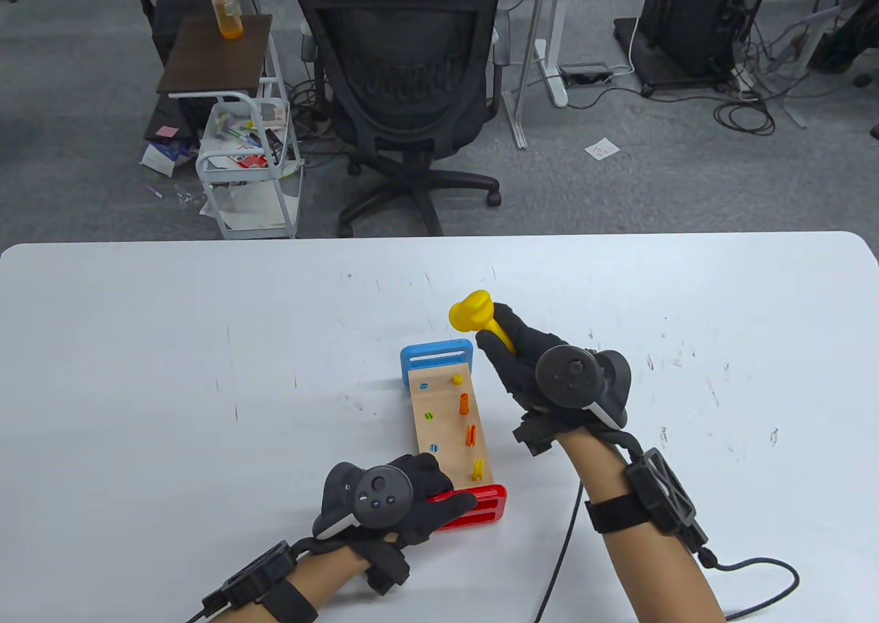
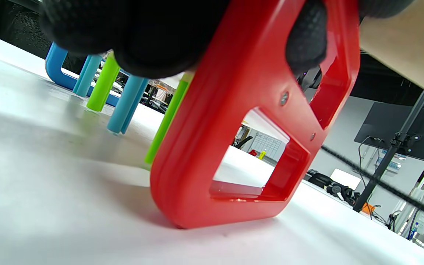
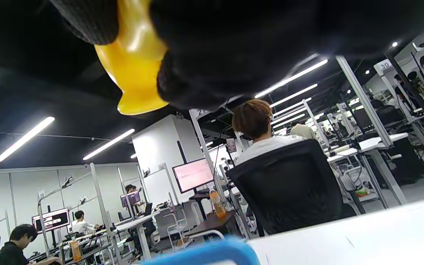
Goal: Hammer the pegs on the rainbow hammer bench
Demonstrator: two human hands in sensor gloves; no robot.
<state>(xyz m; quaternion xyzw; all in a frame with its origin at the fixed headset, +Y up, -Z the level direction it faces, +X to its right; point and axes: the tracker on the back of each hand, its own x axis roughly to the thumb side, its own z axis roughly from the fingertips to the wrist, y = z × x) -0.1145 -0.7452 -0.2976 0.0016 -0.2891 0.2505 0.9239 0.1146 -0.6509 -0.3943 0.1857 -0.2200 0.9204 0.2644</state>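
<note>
The hammer bench (image 1: 450, 425) lies mid-table: a wooden top between a blue end leg (image 1: 437, 360) and a red end leg (image 1: 474, 506). On its right row, orange pegs (image 1: 465, 404) and a yellow peg (image 1: 478, 470) stand up; on the left row, blue and green pegs (image 1: 429, 416) sit flush. My left hand (image 1: 412, 496) rests on the red leg, fingers hooked into it (image 2: 248, 121). Green and blue peg shafts (image 2: 103, 84) reach the table underneath. My right hand (image 1: 529, 365) grips the yellow hammer (image 1: 481, 317), raised above the bench's far end; it also shows in the right wrist view (image 3: 134, 66).
The white table (image 1: 172, 376) spreads wide on both sides of the bench. Beyond its far edge stand a black office chair (image 1: 405, 87), a small white cart (image 1: 250, 163) and a side table with an orange bottle (image 1: 223, 5).
</note>
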